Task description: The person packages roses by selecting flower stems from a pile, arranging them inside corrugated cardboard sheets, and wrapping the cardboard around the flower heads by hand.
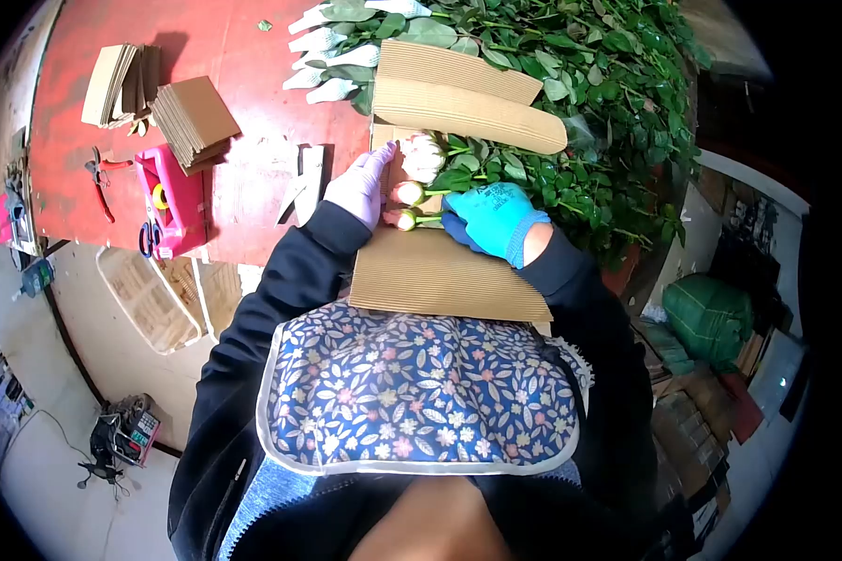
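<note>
A sheet of corrugated cardboard (454, 271) lies in front of me at the table edge, its far part folded up and curling over. Three pale pink roses rest on it: a fuller bloom (422, 157) and two smaller buds, one of them a pink-and-green rosebud (401, 220). My right hand (494, 217), in a blue coated glove, is closed over the stem of the nearest rosebud; its fingertips are partly hidden. At the cardboard's left edge lies my left hand (361, 190) in a lilac glove, fingers stretched out beside the blooms.
Many leafy rose stems (617, 112) cover the right of the red table (253, 56). Several net-wrapped blooms (332, 91) lie at the back. Leftward are cardboard stacks (196, 122), red-handled pliers (100, 182), a pink tape dispenser (182, 210), blue-handled scissors (148, 236) and a stapler-like tool (304, 187).
</note>
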Tool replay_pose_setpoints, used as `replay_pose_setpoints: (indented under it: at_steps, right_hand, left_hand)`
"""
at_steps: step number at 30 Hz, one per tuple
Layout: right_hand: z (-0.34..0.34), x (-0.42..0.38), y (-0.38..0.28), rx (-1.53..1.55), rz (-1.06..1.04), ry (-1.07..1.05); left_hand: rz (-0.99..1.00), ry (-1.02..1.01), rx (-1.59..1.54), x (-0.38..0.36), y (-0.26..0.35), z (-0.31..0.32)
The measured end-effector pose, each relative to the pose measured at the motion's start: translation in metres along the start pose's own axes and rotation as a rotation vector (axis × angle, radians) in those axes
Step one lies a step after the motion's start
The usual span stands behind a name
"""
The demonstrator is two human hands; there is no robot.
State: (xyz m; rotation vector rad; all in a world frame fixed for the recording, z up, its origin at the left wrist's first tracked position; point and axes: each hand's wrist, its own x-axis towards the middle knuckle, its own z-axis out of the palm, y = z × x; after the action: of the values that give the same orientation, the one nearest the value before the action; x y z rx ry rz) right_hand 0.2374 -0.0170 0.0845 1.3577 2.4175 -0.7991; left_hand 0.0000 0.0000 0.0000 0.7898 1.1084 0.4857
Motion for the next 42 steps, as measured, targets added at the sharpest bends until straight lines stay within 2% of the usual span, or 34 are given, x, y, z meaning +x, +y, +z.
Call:
replay_pose_setpoints:
  at_steps: [3, 5, 6, 8, 9, 10, 11, 12, 14, 15, 17, 18, 20, 23, 25, 27, 31, 37, 39, 42]
  right_hand:
    - [0.000, 0.001, 0.001, 0.036, -0.077, 0.032]
    - [-0.002, 0.012, 0.003, 0.223, 0.016, -0.213]
    - [-0.008, 0.011, -0.001, 0.135, -0.024, -0.174]
    - [0.005, 0.011, 0.004, 0.053, -0.078, -0.135]
    - [0.005, 0.013, 0.002, -0.030, -0.142, -0.097]
    - [-0.002, 0.017, -0.002, -0.022, -0.083, -0.221]
    - [0.000, 0.017, -0.001, -0.019, -0.083, -0.221]
    - [0.002, 0.016, 0.000, 0.048, -0.076, -0.197]
    - [0.003, 0.016, 0.002, 0.121, -0.066, -0.174]
    - [-0.003, 0.014, 0.001, 0.115, -0.073, -0.189]
    - [-0.006, 0.014, 0.001, 0.112, -0.077, -0.206]
    - [-0.006, 0.014, 0.001, 0.104, -0.083, -0.217]
    - [-0.009, 0.014, 0.002, 0.093, -0.087, -0.228]
    - [-0.018, 0.012, 0.000, 0.241, -0.138, -0.140]
    - [-0.021, 0.013, -0.006, -0.030, -0.154, 0.183]
    - [-0.008, 0.019, -0.003, -0.040, -0.186, 0.188]
    - [-0.004, 0.023, -0.013, -0.104, -0.049, -0.079]
    - [0.004, 0.023, -0.012, -0.142, -0.053, -0.036]
    - [0.011, 0.029, -0.013, -0.172, -0.121, 0.062]
    - [0.015, 0.032, -0.013, -0.182, -0.156, 0.092]
  left_hand:
    - [0.105, -0.054, -0.051, -0.024, 0.025, 0.008]
    - [0.283, 0.028, 0.621, -0.023, 0.028, 0.001]
    - [0.283, 0.018, 0.621, -0.021, 0.023, 0.001]
    - [0.449, 0.042, 0.694, -0.014, 0.010, -0.002]
    - [0.447, 0.039, 0.696, -0.017, 0.014, -0.002]
    - [0.361, 0.015, 0.629, -0.022, 0.022, -0.002]
    - [0.278, -0.007, 0.559, -0.025, 0.026, -0.002]
    - [0.276, -0.009, 0.561, -0.025, 0.024, -0.005]
    - [0.671, 0.011, 0.776, -0.025, 0.019, -0.012]
    - [0.667, 0.006, 0.776, -0.026, 0.021, -0.015]
    - [0.791, -0.241, 0.885, -0.029, 0.028, -0.020]
    - [0.665, -0.322, 0.895, -0.039, 0.047, -0.014]
    - [0.631, -0.386, 0.848, -0.043, 0.040, -0.014]
    - [0.584, -0.489, 0.852, -0.039, 0.039, -0.016]
    - [0.610, -0.574, 0.906, -0.036, 0.037, -0.019]
    - [0.597, -0.575, 0.892, -0.036, 0.037, -0.019]
    - [0.526, -0.620, 0.941, -0.032, 0.033, -0.021]
    - [0.568, -0.487, 0.878, -0.041, 0.023, -0.024]
    - [0.468, -0.494, 0.793, -0.041, 0.021, -0.022]
    - [0.464, -0.453, 0.873, -0.047, 0.030, -0.021]
